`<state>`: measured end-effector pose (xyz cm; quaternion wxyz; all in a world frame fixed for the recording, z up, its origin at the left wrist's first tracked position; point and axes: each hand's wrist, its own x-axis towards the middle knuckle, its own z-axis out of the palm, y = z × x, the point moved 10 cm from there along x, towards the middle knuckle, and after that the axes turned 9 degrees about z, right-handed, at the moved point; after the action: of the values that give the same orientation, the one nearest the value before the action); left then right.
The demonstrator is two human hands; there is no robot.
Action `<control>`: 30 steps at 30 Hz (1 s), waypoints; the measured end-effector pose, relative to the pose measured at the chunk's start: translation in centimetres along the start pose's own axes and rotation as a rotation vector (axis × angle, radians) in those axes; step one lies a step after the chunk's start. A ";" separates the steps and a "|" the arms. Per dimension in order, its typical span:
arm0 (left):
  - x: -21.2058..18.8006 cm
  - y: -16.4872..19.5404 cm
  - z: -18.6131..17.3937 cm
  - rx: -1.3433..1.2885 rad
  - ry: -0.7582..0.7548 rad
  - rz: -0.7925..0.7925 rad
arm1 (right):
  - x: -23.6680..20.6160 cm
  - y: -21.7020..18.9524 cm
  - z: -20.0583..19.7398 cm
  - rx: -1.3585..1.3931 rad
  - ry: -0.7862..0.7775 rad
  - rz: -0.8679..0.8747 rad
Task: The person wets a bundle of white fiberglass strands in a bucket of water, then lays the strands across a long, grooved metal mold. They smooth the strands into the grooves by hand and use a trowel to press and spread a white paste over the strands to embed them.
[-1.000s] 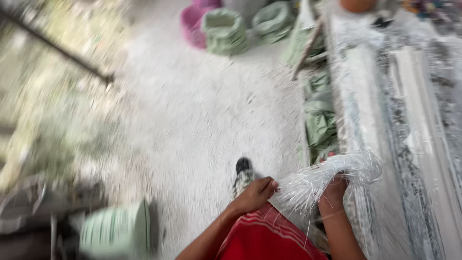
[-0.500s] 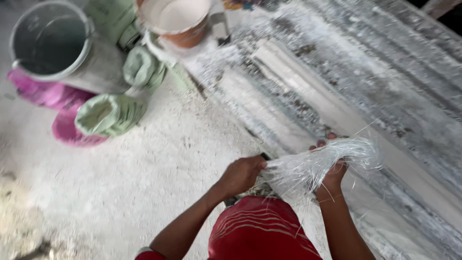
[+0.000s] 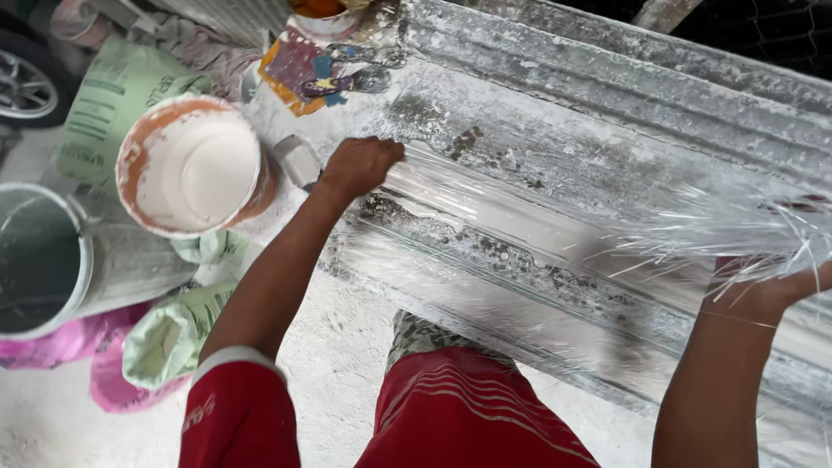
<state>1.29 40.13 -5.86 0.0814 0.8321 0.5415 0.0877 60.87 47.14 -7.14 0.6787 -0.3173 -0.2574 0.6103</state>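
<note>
A thin sheet of white glass-like fibres [image 3: 563, 234] is stretched out over a long plaster-caked mould [image 3: 555, 130] that runs across the bench. My left hand [image 3: 360, 165] is closed on the sheet's left end, pressed down near the mould's end. My right hand [image 3: 767, 282] grips the frayed right end of the fibres, where loose strands stick out in all directions. My red shorts and a shoe show below, close to the bench edge.
An orange bucket of white plaster [image 3: 195, 169] stands left of the mould. A grey metal bucket [image 3: 43, 260], green sacks [image 3: 165, 334] and pink bags [image 3: 61, 347] lie on the dusty floor. Coloured scraps [image 3: 299, 65] sit at the bench's far end.
The bunched fibres held between both hands have been pulled apart into a wide sheet and laid over the mould. My view has swung from the floor to the bench.
</note>
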 end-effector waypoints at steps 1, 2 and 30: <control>0.6 -2.7 1.8 0.117 -0.114 -0.070 | -0.8 0.3 -1.1 0.064 0.041 0.039; 0.9 -4.8 3.0 0.239 -0.228 -0.134 | -1.9 0.9 -1.2 0.108 0.029 0.044; -2.4 -2.0 0.4 0.182 0.024 0.037 | -10.4 9.0 6.9 0.019 0.246 -0.293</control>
<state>-1.33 38.76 -6.88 -0.0027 0.8449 0.5326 0.0498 48.55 38.16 -8.81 0.7896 -0.3423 -0.2103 0.4639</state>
